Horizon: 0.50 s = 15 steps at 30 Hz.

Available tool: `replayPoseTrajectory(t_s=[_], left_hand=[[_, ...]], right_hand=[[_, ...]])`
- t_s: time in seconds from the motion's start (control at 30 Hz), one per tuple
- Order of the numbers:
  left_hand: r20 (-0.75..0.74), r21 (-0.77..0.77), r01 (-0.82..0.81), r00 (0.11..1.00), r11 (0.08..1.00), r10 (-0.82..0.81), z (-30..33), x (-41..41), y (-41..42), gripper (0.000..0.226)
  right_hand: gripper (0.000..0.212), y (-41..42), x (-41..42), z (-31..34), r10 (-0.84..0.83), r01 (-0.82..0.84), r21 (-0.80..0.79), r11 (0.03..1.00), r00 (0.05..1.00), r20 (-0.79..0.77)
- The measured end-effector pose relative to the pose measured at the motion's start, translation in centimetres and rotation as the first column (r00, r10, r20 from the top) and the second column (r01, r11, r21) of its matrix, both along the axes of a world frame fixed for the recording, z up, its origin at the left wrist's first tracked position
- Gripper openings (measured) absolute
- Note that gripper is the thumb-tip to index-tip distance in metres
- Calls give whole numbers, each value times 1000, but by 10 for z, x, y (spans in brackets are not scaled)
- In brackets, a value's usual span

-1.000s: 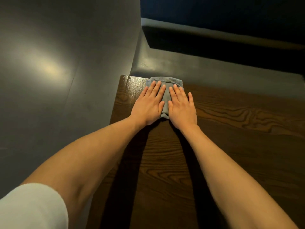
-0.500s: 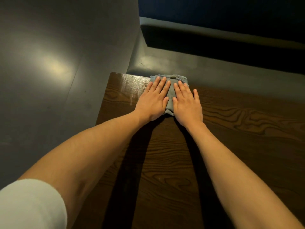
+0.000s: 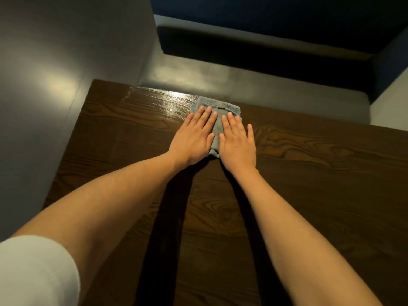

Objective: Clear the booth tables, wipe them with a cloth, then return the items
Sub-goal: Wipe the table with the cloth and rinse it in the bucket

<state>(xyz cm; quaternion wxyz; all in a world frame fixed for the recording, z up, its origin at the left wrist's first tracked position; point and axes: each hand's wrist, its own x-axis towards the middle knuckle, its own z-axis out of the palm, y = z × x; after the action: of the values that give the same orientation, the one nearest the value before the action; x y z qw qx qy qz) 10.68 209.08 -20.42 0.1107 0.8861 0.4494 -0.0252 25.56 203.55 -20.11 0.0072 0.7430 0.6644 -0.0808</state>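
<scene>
A folded grey cloth (image 3: 218,107) lies flat on the dark wood-grain booth table (image 3: 309,173), close to its far edge. My left hand (image 3: 193,138) presses on the cloth's left half with straight fingers. My right hand (image 3: 237,142) lies flat beside it on the cloth's right half, its little finger on the bare wood. Most of the cloth is hidden under both palms. A wet, shiny streak (image 3: 163,102) shows on the wood to the left of the cloth.
A grey wall (image 3: 55,62) runs along the table's left side. Beyond the far edge sits a grey booth seat (image 3: 265,87) with a dark blue backrest (image 3: 265,36). No items stand on the visible tabletop.
Both hands have slid the cloth to the right along the far edge, away from the left corner. A wet, glossy streak now shows on the wood behind it.
</scene>
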Motion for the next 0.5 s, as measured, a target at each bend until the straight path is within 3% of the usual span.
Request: replayPoseTrajectory(t_s=[0.5], left_hand=[[-10, -25, -96, 995, 995, 95, 1, -53, -120, 64]], right_hand=[[58, -107, -49, 4, 85, -86, -8, 996, 995, -53]])
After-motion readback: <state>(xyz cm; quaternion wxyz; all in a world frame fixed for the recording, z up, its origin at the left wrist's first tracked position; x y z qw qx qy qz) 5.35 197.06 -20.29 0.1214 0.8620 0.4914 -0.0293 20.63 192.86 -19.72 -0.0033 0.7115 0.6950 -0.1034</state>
